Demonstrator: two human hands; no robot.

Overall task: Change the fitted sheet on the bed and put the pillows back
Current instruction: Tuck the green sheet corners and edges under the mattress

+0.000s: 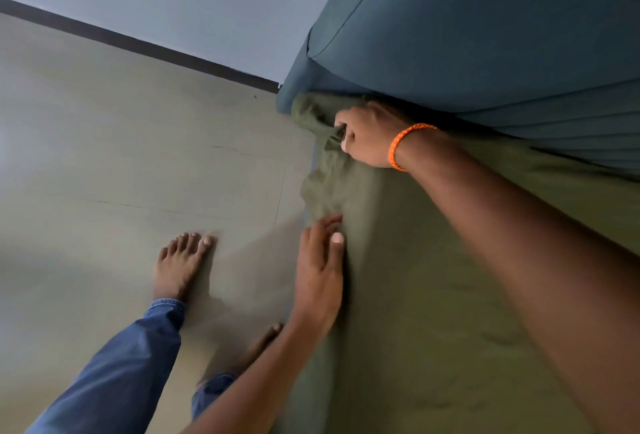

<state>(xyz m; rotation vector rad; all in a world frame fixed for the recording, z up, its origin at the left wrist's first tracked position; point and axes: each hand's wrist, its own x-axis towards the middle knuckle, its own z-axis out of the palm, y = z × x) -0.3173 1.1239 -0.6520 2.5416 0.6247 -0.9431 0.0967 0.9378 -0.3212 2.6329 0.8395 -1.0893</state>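
Gripping the bunched corner of the olive fitted sheet (433, 295), the right hand (369, 137) is clenched on fabric right at the mattress (502, 35) corner, just under the lifted teal edge. The left hand (320, 271) is laid flat, fingers straight, along the sheet's side edge, nearer the body. The sheet's hem runs away from the body toward the corner; tucking there looks next.

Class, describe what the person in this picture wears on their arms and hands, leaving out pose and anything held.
Both forearms are bare, with no sleeves in view. The right hand has a braided orange cord bracelet around its wrist. The left hand shows no ring, band or glove. No watch shows on either arm.
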